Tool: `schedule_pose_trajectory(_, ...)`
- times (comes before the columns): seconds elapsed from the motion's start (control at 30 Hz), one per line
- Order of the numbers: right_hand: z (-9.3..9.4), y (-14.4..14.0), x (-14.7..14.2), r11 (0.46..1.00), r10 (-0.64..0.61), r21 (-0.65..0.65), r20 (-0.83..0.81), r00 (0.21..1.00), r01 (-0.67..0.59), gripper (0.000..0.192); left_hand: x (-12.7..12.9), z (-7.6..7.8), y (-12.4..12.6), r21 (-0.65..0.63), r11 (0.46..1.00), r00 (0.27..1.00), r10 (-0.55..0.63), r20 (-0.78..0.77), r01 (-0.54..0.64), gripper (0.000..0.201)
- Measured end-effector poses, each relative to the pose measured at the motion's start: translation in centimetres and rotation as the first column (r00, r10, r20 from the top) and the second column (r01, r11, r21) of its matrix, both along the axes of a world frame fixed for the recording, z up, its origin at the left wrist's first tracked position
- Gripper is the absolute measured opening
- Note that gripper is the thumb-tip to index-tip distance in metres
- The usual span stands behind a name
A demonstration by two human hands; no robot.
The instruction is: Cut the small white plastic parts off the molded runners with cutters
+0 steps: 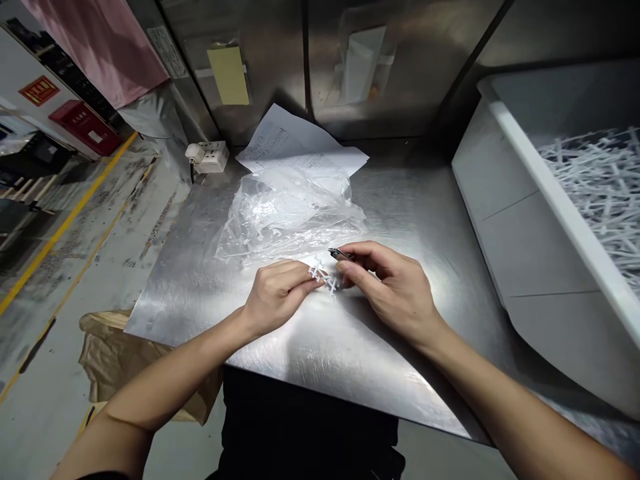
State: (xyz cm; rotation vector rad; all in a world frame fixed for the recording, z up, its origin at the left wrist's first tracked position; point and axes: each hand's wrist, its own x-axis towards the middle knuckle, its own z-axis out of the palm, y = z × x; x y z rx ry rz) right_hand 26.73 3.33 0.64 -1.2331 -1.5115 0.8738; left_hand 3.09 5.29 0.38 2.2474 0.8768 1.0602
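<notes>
Over the steel table, my left hand (280, 290) pinches a small white branched plastic piece (317, 269) between thumb and fingers. Close beside it, my right hand (387, 280) is closed around a small nail clipper (340, 254), its dark metal end pointing left above the white plastic. More of the white plastic branches hang between the two hands; whether they join the pinched piece I cannot tell. Just beyond my hands lies a crumpled clear plastic bag (295, 210), with whitish contents hard to make out.
Printed papers (300, 143) lie behind the bag. A power strip (213, 157) with a plug sits at the back left. On the right, a large grey bin (500, 200) holds many white plastic pieces (607, 193). A brown paper sack (110, 357) is below the left edge. A person (145, 100) stands back left.
</notes>
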Motion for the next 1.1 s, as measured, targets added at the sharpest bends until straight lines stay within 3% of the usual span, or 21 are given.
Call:
schedule_pose_trajectory(0.27, 0.8, -0.5, -0.1, 0.973, 0.056, 0.21, 0.209, 0.976, -0.1, 0.019, 0.1, 0.2, -0.1, 0.006, 1.0, 1.0, -0.014, 0.016, 0.014, 0.015)
schedule_pose_trajectory(0.5, 1.0, -0.8, -0.1, 0.941, 0.053, 0.306, 0.288, 0.956, -0.145, 0.019, 0.0, 0.0, -0.1, 0.016, 1.0, 1.0, -0.015, -0.007, 0.015, 0.018)
schedule_pose_trajectory(1.1, 0.9, -0.8, 0.1, 0.944, 0.092, 0.283, 0.271, 0.958, -0.17, 0.017, -0.1, -0.1, 0.2, 0.079, 0.995, 0.997, -0.05, -0.057, 0.055, 0.019)
